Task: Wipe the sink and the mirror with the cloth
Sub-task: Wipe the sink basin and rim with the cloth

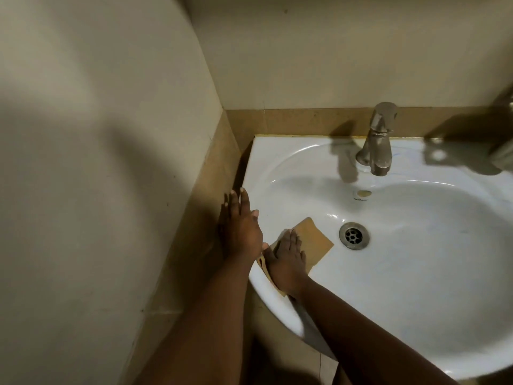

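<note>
Head view: I have my right hand [287, 259] pressed flat, fingers straight, on the cloth [313, 241] at lower centre, inside the sink [416, 273] beside the drain [354, 235]. My left hand [241, 226] rests open on the rim. I judge sink-wiping underway; next, sweep across the basin.

White sink [416, 273], tan cloth [313, 240] (plain), grey tap [379, 140].
</note>
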